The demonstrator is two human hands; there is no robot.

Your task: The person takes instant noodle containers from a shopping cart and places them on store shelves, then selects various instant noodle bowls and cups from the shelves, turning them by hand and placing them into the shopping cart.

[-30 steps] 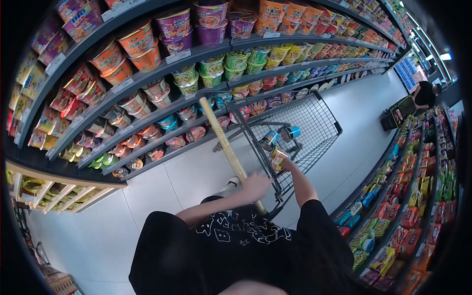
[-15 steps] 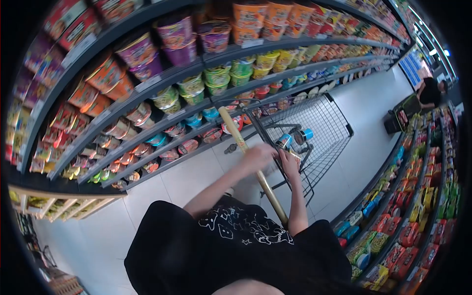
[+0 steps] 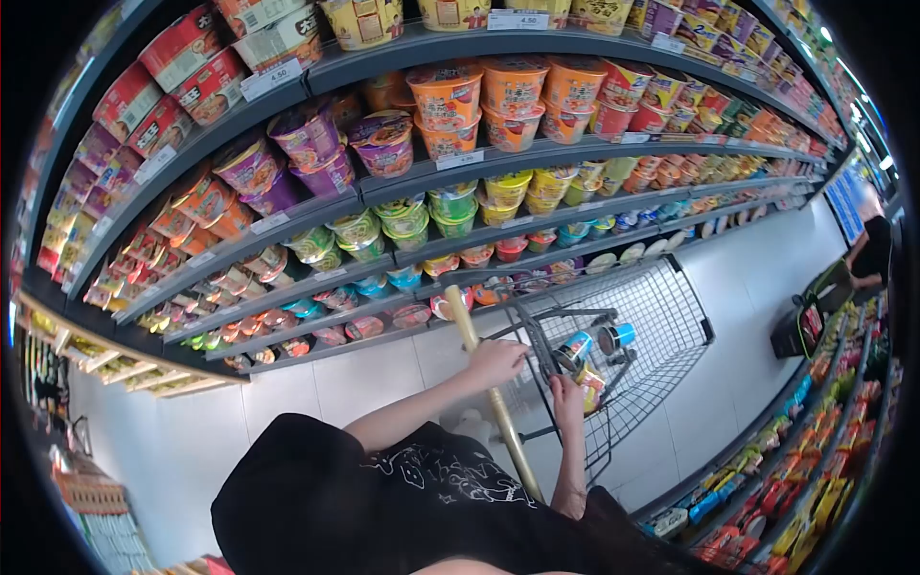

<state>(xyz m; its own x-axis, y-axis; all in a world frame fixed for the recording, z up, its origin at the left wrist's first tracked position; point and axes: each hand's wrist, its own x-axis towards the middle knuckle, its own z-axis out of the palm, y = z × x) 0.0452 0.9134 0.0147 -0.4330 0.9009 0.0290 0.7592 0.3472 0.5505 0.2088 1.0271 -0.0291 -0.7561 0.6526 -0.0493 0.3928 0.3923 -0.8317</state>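
Note:
My left hand [image 3: 498, 362] is over the gold-coloured handle bar [image 3: 503, 422] of a shopping cart [image 3: 661, 335], its fingers closed. What they hold, if anything, is hidden. Close by on the right, my right hand [image 3: 567, 395] is also closed, at the lower end of the cart's dark rear frame [image 3: 541, 350]. I cannot make out what is in it. Inside the wire basket, just beyond my hands, lie two blue-and-dark cups [image 3: 575, 349] and a yellow-and-red package [image 3: 591, 385].
A long shelf unit [image 3: 326, 196] with stacked instant noodle cups [image 3: 448, 110] curves along the left and front. Another shelf of packaged goods [image 3: 767, 479] runs along the right. Pale tiled floor [image 3: 316, 393] lies between them. A person in dark clothing [image 3: 870, 251] is near a black container [image 3: 797, 331] farther up the aisle.
The view has tilted up, showing more of the upper shelves and more of the package in the cart. My left hand, blurred before, now appears sharper. Both hands stay at the cart's rear.

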